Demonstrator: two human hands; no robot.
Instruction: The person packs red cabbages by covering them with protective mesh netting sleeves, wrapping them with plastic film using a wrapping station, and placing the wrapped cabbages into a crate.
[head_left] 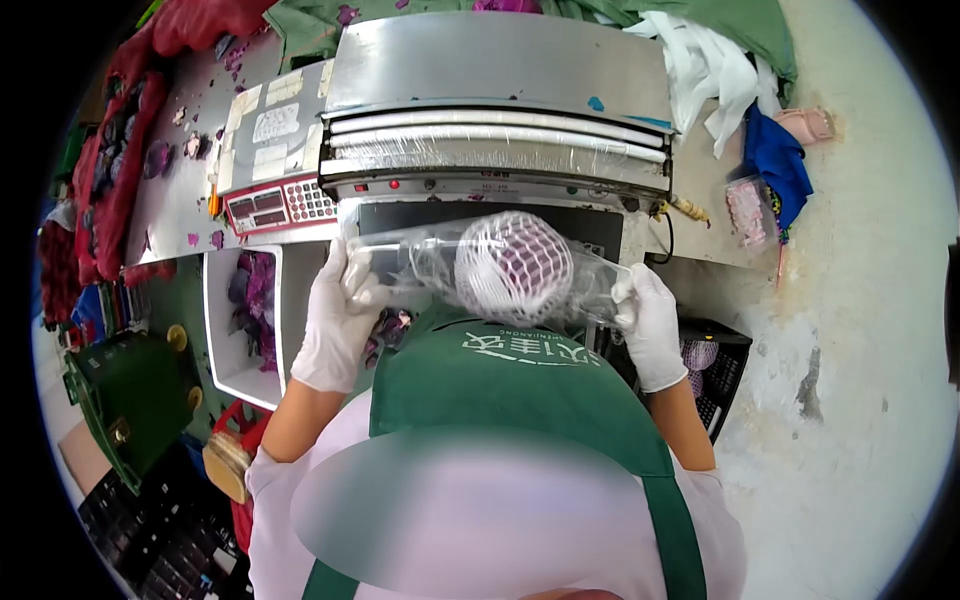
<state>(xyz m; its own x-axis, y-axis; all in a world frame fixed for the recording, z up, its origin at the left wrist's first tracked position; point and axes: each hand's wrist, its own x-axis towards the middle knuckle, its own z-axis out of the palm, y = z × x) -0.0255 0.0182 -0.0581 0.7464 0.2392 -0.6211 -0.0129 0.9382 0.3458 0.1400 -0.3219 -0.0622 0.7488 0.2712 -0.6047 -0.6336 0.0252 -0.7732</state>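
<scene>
A round purple vegetable, seemingly a red cabbage [515, 265], sits in a white foam net with clear plastic film [415, 265] stretched around and to both sides of it. My left hand [338, 320], in a white glove, is closed on the film's left end. At the opposite end, my right hand [650, 325], gloved too, grips the film with fingers pressed together. Both hands hold the bundle in front of my green apron [520, 375], close to the front of a film wrapping machine [495, 70]. The film hides the exact grip of some fingertips.
Left of the machine stands a scale with a red keypad [280, 208]. Below it, a white foam box [218, 320] contains purple leaves. A black crate [725, 365] with netted vegetables is at the right. Blue cloth [780, 165] and a pink packet [750, 212] lie at the table's right end.
</scene>
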